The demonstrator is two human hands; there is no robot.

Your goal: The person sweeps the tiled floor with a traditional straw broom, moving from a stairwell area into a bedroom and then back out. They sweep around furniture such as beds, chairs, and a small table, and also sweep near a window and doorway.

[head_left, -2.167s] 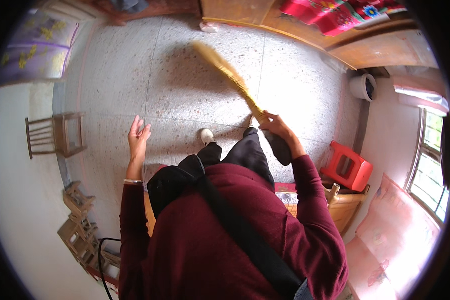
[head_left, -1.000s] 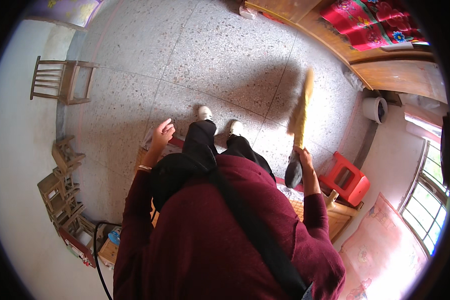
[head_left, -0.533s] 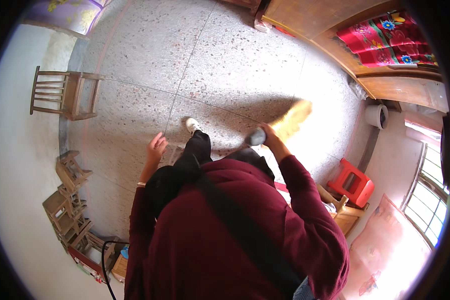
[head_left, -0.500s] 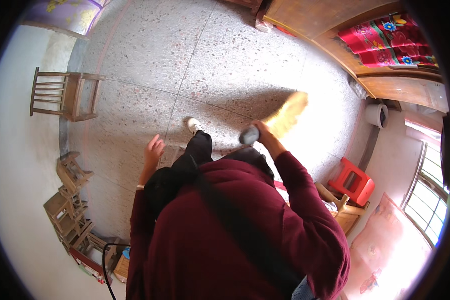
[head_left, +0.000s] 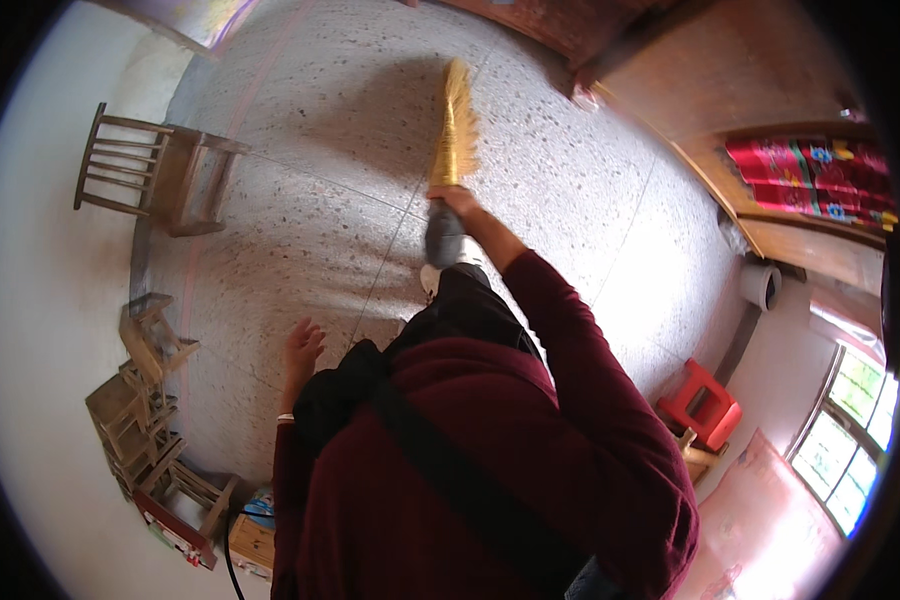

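Note:
A short-handled broom (head_left: 454, 120) with yellow bristles and a dark grip extends forward over the speckled stone floor (head_left: 370, 110). My right hand (head_left: 454, 203) is wrapped round it where the handle meets the bristles. The dark handle end points back toward my feet, in front of my white shoes (head_left: 467, 256). Whether the bristle tips touch the floor I cannot tell. My left hand (head_left: 303, 346) hangs at my left side, fingers loosely apart, with nothing in it.
A wooden chair (head_left: 177, 175) stands by the left wall, with several small wooden stools (head_left: 135, 405) behind it. Wooden cabinets (head_left: 710, 80) line the far right, with a red floral cloth (head_left: 810, 178). A white bin (head_left: 760, 287) and a red plastic stool (head_left: 702, 405) are at the right.
My right hand has swung the broom forward and to the left, from the right side to ahead of me. My view has shifted, and both shoes now show.

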